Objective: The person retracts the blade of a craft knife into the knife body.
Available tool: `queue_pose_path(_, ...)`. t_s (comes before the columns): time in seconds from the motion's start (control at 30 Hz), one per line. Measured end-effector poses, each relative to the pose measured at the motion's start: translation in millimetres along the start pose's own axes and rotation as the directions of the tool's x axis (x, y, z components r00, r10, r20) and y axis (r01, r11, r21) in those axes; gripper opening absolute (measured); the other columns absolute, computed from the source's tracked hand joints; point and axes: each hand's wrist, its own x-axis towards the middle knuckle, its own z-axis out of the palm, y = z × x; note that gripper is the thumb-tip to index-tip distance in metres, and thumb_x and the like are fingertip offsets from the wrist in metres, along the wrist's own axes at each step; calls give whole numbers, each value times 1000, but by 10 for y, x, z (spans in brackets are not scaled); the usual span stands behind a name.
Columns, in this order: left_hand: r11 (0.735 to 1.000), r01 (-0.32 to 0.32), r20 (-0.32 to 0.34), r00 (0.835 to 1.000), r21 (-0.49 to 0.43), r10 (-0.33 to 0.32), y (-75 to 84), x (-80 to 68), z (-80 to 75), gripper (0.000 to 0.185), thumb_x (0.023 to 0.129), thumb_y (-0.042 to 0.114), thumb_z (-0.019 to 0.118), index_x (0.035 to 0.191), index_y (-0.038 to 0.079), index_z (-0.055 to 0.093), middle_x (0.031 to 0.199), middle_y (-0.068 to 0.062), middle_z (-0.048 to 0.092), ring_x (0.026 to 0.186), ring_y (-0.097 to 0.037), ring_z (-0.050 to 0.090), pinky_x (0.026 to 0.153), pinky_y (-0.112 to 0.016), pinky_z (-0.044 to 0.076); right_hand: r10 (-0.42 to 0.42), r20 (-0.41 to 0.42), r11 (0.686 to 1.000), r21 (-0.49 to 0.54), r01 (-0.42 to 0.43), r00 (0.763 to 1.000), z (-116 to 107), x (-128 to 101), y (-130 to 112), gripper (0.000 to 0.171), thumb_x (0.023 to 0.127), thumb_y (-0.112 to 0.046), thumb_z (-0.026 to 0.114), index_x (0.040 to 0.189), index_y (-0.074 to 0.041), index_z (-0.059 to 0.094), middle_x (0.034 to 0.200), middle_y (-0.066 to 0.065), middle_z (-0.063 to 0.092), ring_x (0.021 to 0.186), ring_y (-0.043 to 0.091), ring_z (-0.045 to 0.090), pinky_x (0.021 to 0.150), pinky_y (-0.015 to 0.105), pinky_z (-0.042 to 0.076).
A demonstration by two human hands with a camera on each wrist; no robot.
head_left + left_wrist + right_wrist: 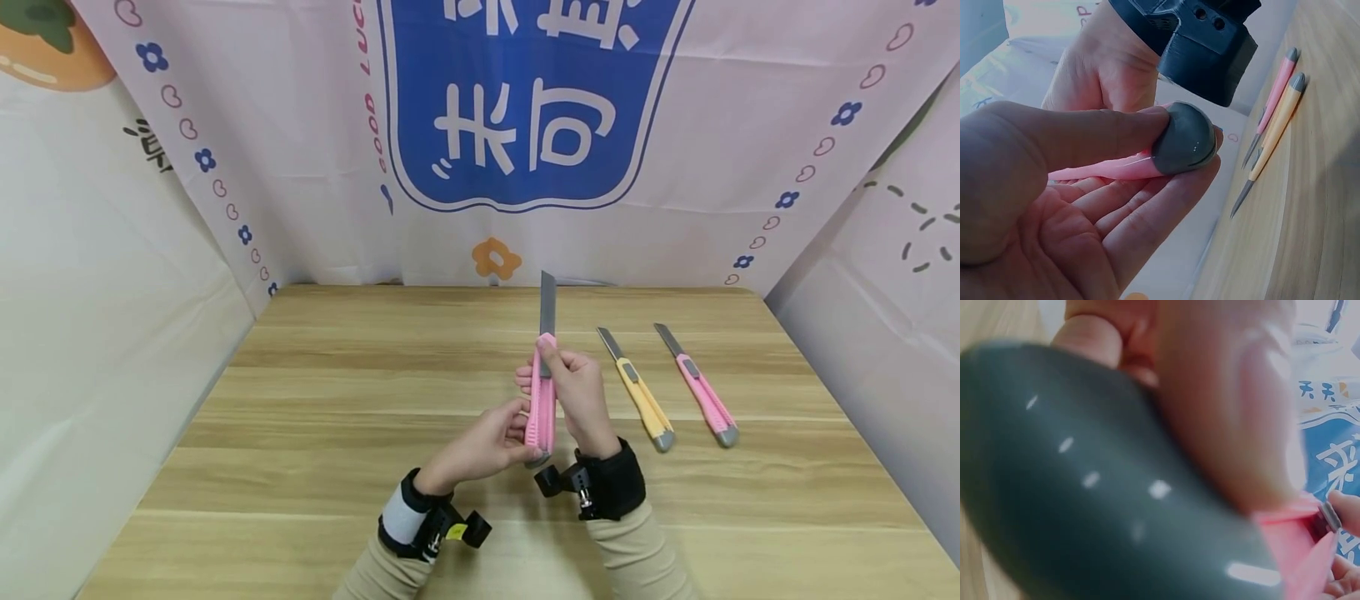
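Note:
A pink utility knife is held up over the table, its grey blade extended and pointing away from me. My left hand pinches its lower end; in the left wrist view the thumb lies against the grey end cap, with the fingers beneath. Higher up the handle, my right hand grips it, thumb on the front by the slider and fingers behind. In the right wrist view the end cap fills the foreground and hides most of the handle.
Right of my hands, a yellow utility knife and another pink utility knife lie on the wooden table, both blades out and pointing away. A printed cloth hangs behind the table's far edge.

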Motion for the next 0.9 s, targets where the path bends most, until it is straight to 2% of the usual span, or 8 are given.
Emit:
queue_pose_path(0.3, 1000, 19, 8, 1000, 10, -19, 7, 4, 2, 43, 87, -4, 63, 125, -8, 45, 110, -30, 67, 102, -37, 68, 80, -19, 60, -6, 10, 1000, -4, 6, 1000, 5, 13, 52, 36, 96, -25, 60, 92, 10, 64, 66, -2, 74, 64, 11, 73, 69, 30, 64)
queue_pose_path(0.53, 999, 28, 14, 1000, 21, -28, -1, 0, -7, 43, 87, -5, 63, 126, -9, 44, 111, -29, 67, 103, -37, 68, 81, -19, 60, -4, 34, 1000, -18, 5, 999, 2, 7, 43, 41, 96, -26, 60, 95, 14, 62, 68, -3, 75, 66, 11, 74, 71, 30, 64)
queue_pose_path(0.73, 1000, 16, 21, 1000, 17, -16, -9, -16, -17, 43, 86, -6, 63, 125, -10, 44, 111, -31, 67, 103, -38, 68, 81, -21, 60, -16, 55, 1000, 14, 15, 998, 9, -2, 33, 30, 97, -17, 58, 94, 13, 62, 68, -3, 74, 66, 12, 74, 69, 31, 64)
queue_pose_path(0.9, 1000, 22, 11, 1000, 8, -22, 8, -16, -18, 43, 87, -5, 63, 125, -9, 45, 111, -30, 67, 104, -37, 68, 80, -17, 59, -4, 55, 1000, -1, 4, 998, 11, -13, 17, 32, 97, -19, 58, 100, 13, 62, 69, -3, 75, 67, 12, 74, 71, 31, 64)
